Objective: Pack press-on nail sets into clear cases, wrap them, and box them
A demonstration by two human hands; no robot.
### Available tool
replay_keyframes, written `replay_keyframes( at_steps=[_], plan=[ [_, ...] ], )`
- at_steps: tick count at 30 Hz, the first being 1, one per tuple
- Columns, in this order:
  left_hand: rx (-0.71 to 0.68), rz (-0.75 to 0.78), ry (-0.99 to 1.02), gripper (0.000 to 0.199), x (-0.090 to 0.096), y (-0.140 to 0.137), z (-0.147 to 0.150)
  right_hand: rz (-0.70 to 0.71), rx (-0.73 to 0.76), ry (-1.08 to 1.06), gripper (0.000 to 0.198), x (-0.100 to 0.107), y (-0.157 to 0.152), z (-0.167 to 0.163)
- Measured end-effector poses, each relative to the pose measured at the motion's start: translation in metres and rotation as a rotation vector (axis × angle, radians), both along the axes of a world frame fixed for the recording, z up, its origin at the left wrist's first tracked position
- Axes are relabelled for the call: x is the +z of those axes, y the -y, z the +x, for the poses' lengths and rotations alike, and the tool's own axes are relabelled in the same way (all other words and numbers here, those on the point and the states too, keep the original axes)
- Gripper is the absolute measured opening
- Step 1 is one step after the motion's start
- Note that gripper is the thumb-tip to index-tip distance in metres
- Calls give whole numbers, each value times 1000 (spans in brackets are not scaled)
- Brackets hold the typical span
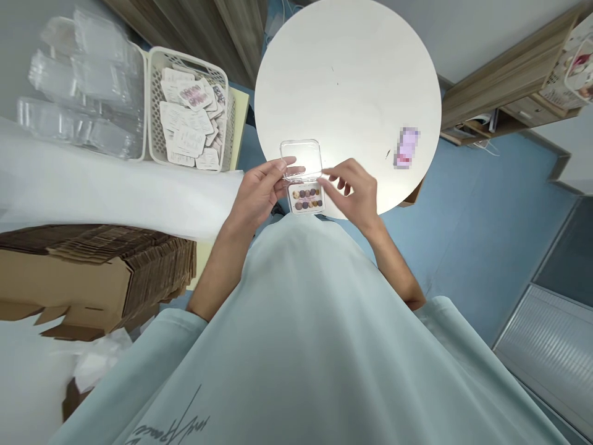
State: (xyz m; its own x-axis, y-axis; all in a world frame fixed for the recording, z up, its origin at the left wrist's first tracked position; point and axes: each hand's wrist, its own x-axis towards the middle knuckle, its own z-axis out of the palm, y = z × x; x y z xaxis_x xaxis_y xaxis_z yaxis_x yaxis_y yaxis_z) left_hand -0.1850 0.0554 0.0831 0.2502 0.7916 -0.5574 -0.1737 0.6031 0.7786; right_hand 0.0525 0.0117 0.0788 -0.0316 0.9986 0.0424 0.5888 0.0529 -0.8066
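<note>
A small clear plastic case stands opened at the near edge of the round white table, its see-through lid tilted up. In its lower half lies a card with two rows of round purple, brown and cream spots. My left hand grips the case at its left side, thumb and fingers closed on the lid near the hinge. At the right side my right hand pinches the case's edge by the hinge, thumb and index finger close together.
The round white table bears a blurred-out pink-purple item at right. At left, a white basket holds many printed cards, beside a heap of clear plastic cases. Flattened cardboard boxes are stacked at lower left.
</note>
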Motion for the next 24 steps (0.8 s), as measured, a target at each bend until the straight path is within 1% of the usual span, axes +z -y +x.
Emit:
replay_keyframes(
  at_steps=[2,3,5,7,10,13,18,21,24],
  plan=[
    [-23,4,18,52,-1,2,0,-120,-122,-171,62,0,-8,1],
    [-37,1,26,53,-1,3,0,-190,-152,-259,68,0,-12,1],
    [-67,-10,42,56,-2,5,1,-312,-166,-412,73,-2,-19,1],
    [-93,-25,62,59,-4,8,1,-371,-182,-513,72,-5,-22,-2],
    [-107,-43,93,62,-7,11,3,-381,-223,-576,65,-9,-23,-6],
    [-105,-46,117,62,-10,16,3,-382,-245,-573,62,-10,-23,-8],
    [-151,-98,157,60,-11,26,1,-320,-248,-461,64,-11,-27,-2],
    [-175,-128,143,59,-11,31,-2,-267,-214,-384,65,-15,-28,3],
    [-189,-123,120,57,-12,33,-3,-237,-188,-346,67,-18,-29,7]
  ],
)
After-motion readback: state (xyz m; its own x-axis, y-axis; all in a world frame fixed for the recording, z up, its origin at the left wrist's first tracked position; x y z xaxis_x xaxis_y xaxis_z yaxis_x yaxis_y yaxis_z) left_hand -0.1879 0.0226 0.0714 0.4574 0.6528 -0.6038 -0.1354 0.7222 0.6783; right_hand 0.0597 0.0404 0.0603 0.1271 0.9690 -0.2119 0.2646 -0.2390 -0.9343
